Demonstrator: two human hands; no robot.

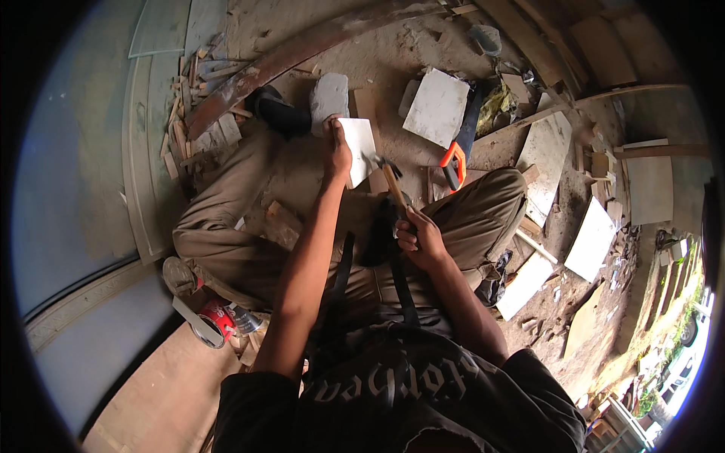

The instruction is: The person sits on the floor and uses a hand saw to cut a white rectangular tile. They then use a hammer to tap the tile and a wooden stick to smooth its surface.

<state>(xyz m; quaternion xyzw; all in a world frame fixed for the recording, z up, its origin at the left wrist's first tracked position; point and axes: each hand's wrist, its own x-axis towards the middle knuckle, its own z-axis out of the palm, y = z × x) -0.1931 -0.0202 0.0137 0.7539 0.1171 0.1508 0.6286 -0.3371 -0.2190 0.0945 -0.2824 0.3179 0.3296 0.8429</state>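
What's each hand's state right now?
Left hand: closed on the edge of a white panel.
Right hand: closed around the handle of a hammer.

Floor (377, 57) is basically bare brown dirt, super dusty, with little bits of debris (532, 326) all over. Big bluish-grey panels (83, 151) run down the left side, with a messy heap of wood scraps (177, 140) next to them. Planks (526, 38) crowd the upper right, pale sheets (591, 241) lie around below, and bright daylight (708, 321) comes in lower right, greenery (648, 404) showing there too.
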